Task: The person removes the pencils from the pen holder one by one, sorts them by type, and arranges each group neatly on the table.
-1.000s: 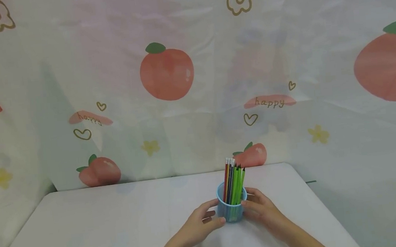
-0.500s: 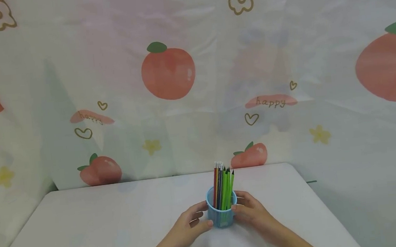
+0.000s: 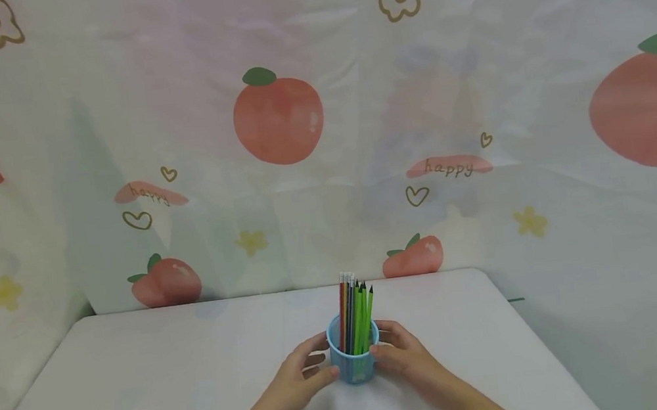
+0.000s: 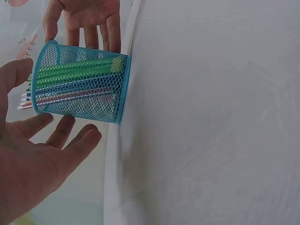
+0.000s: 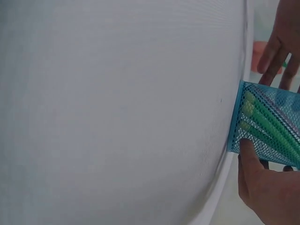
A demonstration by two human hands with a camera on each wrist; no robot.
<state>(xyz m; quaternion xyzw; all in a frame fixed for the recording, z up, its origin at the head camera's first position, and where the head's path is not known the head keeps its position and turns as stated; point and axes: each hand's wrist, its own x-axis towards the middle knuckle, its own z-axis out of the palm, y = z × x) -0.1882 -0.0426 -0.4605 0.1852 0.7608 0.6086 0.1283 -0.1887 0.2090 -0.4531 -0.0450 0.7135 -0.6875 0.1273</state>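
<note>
A light blue mesh pen holder [image 3: 353,369] stands upright near the middle of the white table, its base at or very close to the tabletop. Inside it lean green pencils [image 3: 361,314] with black tips and dark, red and yellow-striped pencils [image 3: 347,315] with white ends up. My left hand [image 3: 291,381] touches its left side with the fingertips, the thumb at the front. On the opposite side my right hand [image 3: 410,361] holds it, thumb near the front rim and fingers behind. Through the mesh [image 4: 79,84], the pencils show in the left wrist view.
The white table [image 3: 160,373] spreads out around both hands, with its far edge against a pale curtain [image 3: 330,224] printed with peaches, flowers and "happy". Similar cloth hangs along the left and right sides.
The pen holder with its pencils has moved left and a little toward me, both hands travelling with it. Their placement on it looks about the same.
</note>
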